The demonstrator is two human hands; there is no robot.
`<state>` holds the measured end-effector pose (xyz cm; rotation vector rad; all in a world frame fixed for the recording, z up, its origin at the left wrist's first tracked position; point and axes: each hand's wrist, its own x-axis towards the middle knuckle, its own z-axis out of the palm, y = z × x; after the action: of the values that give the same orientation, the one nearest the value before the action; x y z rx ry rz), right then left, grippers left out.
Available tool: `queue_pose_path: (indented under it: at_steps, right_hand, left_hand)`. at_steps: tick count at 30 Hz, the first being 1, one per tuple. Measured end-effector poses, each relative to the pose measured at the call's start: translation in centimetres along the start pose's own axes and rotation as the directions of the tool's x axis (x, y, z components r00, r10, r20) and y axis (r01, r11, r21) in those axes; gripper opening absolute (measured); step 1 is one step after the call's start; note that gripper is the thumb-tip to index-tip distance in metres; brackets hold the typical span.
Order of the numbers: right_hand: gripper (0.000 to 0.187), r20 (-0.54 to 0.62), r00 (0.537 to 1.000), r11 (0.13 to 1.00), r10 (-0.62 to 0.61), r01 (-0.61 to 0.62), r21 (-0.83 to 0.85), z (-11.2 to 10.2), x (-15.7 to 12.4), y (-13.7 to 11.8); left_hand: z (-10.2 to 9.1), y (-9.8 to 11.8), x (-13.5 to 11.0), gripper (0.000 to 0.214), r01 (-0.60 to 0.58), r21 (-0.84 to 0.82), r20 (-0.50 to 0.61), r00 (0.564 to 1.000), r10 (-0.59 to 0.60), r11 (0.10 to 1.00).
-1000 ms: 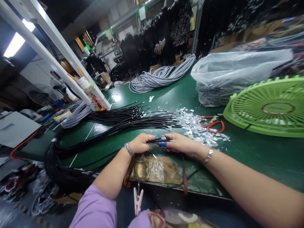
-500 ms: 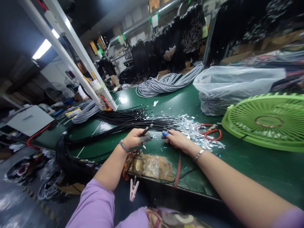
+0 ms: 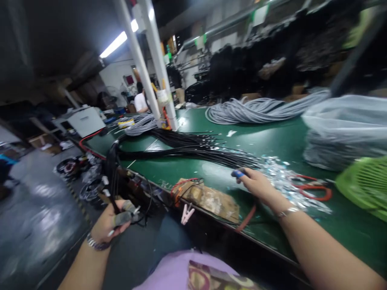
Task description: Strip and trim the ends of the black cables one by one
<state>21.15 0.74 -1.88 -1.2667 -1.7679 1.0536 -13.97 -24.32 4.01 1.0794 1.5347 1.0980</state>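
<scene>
Left hand (image 3: 112,224): held off the table, below the near left edge of the green-topped work table (image 3: 266,139). Its fingers, two of them wrapped in grey tape, are curled tight around a thin black cable (image 3: 144,212) that loops beside the hand; blur hides the cable's end.

Above the left hand, a long bundle of black cables (image 3: 193,153) hangs over the table's left edge and runs rightward across the surface.

At the near edge, centre: a flat brown tape-covered pad (image 3: 211,199), with a pink clothes peg (image 3: 187,213) just below it.

Right hand (image 3: 256,186): lies on the table just beside the right-hand tips of the bundle, fingers loosely bent, one tip capped in blue. Blur hides whether it pinches anything.

Right of it: a scatter of silver foil scraps (image 3: 276,173), red-handled cutters (image 3: 313,194) lying in them, and a light green plastic fan grille (image 3: 364,185) at the right edge.

Far side: a coil of grey cable (image 3: 256,110) and a clear plastic bag (image 3: 347,125).
</scene>
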Motion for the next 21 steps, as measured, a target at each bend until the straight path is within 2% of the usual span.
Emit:
queue_pose_path:
  at_steps: [3,6,7,9,12,13,15,16,18,21]
  right_hand:
    - [0.023,-0.045,0.996,0.991,-0.081,0.075,-0.106,0.2,-0.6,-1.0]
    - [0.031,-0.126,0.987,0.991,-0.101,0.089,-0.097,0.9,-2.0,-2.7]
    - [0.036,-0.129,0.988,0.996,-0.085,0.079,-0.052,1.3,-2.7,-3.4]
    - [0.045,-0.130,0.992,0.988,0.002,0.019,0.155,2.2,-4.6,-4.4]
    - [0.053,0.107,0.986,0.923,0.125,-0.155,0.353,4.0,-8.0,-4.9]
    - [0.054,0.220,0.962,0.907,0.160,-0.231,0.353,4.8,-9.1,-4.7]
    - [0.059,0.424,0.882,0.890,0.205,-0.348,0.294,6.3,-11.0,-3.9]
    - [0.060,0.449,0.866,0.888,0.219,-0.367,0.276,7.1,-11.7,-3.5]
    - [0.061,0.375,0.893,0.868,0.249,-0.378,0.323,8.7,-12.7,-2.6]
    - [0.062,0.399,0.877,0.818,0.266,-0.425,0.387,10.7,-12.9,-1.8]
  left_hand:
    - [0.7,-3.4,-1.5,0.048,0.098,0.104,-0.012,0.995,-0.097,0.990]
    - [2.1,-5.9,-1.2,0.048,0.121,0.102,-0.014,0.993,-0.121,0.987]
    - [2.7,-6.6,-0.9,0.050,0.104,0.067,0.001,0.995,-0.105,0.992]
    - [3.8,-7.5,0.0,0.056,0.063,-0.014,0.045,0.997,-0.062,0.998]
    - [5.4,-8.1,1.6,0.057,-0.002,-0.078,0.108,0.994,0.010,0.997]
    - [5.9,-8.1,2.1,0.057,-0.013,-0.096,0.128,0.991,0.025,0.995]
    - [6.9,-8.1,3.3,0.057,-0.027,-0.149,0.170,0.984,0.053,0.988]
    - [7.3,-8.0,3.9,0.058,-0.025,-0.170,0.193,0.980,0.058,0.985]
    - [8.1,-7.8,4.9,0.058,-0.020,-0.206,0.241,0.968,0.070,0.978]
    - [9.0,-7.6,6.0,0.056,0.001,-0.218,0.317,0.946,0.070,0.976]
